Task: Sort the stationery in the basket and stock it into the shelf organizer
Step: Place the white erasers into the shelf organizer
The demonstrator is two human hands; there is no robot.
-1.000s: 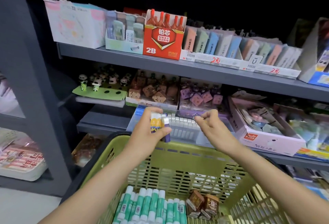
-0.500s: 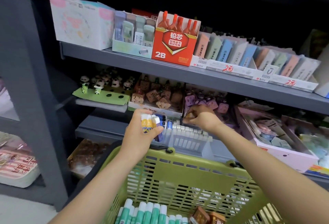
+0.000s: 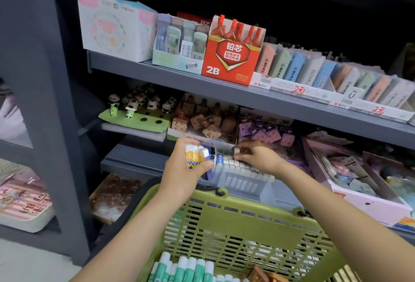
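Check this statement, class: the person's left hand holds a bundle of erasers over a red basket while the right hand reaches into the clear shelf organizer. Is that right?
One detail is wrong: the basket is green, not red, as the head view shows. The rest stands: the left hand holds a bundle of erasers above it, and the right hand reaches into the clear shelf organizer.

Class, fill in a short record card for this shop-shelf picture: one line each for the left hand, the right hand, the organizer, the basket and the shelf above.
Left hand: grips a bunch of small erasers, yellow-and-white and blue wrappers.
Right hand: pinches one small eraser over the organizer's rows.
Organizer: clear tray on the lower shelf, holding rows of white erasers.
Basket: green plastic, holding green-and-white glue sticks.
Shelf above: red 2B lead box.
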